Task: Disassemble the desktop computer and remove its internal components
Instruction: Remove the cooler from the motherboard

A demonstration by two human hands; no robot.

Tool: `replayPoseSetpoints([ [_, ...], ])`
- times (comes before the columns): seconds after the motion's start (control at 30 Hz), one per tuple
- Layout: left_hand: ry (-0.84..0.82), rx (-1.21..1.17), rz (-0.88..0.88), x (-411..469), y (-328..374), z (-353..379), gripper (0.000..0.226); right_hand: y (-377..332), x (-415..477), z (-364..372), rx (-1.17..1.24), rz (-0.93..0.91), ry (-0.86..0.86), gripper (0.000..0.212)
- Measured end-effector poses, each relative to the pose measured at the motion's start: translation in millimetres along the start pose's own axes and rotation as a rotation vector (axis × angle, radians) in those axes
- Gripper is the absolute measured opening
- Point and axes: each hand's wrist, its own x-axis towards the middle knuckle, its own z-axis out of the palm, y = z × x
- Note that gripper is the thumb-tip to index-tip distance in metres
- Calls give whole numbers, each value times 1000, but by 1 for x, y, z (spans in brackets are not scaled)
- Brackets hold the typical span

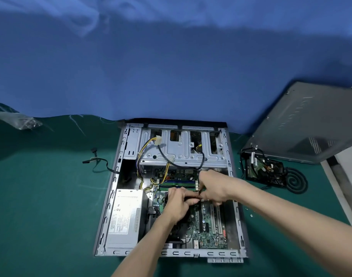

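Observation:
The open desktop case (pixel 240 222) lies flat on the green mat. Inside are a silver power supply (pixel 124 216) at the left, a metal drive cage (pixel 183 148) at the far end and a green motherboard (pixel 209 226) with memory sticks (pixel 177 183). Both my hands meet over the middle of the board. My left hand (pixel 178 202) has its fingers curled round a small reddish thing (pixel 193 195), likely a cable. My right hand (pixel 213 188) pinches the same thing from the right, just beside the memory slots. What lies under the hands is hidden.
The removed grey side panel (pixel 303 124) lies at the right, overhanging the mat. Beside it sit a black part with tangled cables (pixel 261 168) and a black coil (pixel 296 180). A loose black cable (pixel 97 160) lies left of the case. A few small screws (pixel 251 215) rest right of it.

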Motion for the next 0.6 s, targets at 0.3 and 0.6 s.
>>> replayPoseSetpoints([
  [0.3, 86, -40, 99, -2, 1, 3, 24, -12, 1, 13, -778, -363, 228, 26],
  [0.6, 7, 120, 65, 2, 1, 1, 38, -2, -5, 1, 16, 140, 52, 29],
])
